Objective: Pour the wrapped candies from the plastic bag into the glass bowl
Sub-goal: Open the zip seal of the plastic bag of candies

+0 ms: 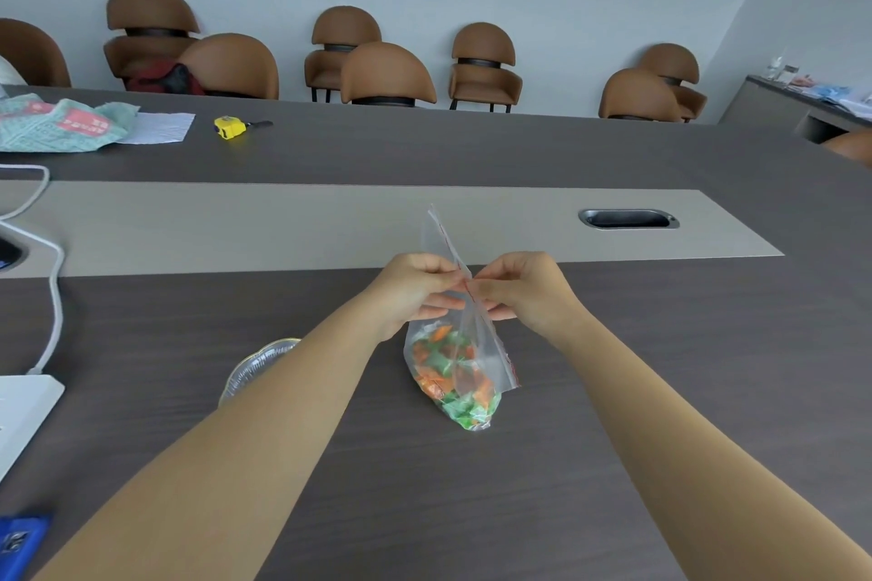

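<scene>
Currently one plastic bag [460,335] is being held just above the dark surface [613,462], its loaded bottom resting on or just over the wood, with its zip strip being pinched from either side: the left hand [410,290] is closed on the film left of the red seal line, the right hand [524,293] on the film to its right, thumbs and fingers [495,311] being pressed tight on the thin plastic. Judged from its slack folds, the bag is being treated as soft, slippery and light, so the firm zip strip is being favoured as the place to grip. The wrapped candies [453,373], orange and green, are being carried in a loose heap at the bottom; an exact count cannot be made, perhaps a few dozen. One glass bowl [255,368], likely fragile, is being half hidden beneath the left forearm, near the bag. Two hands are being used.
</scene>
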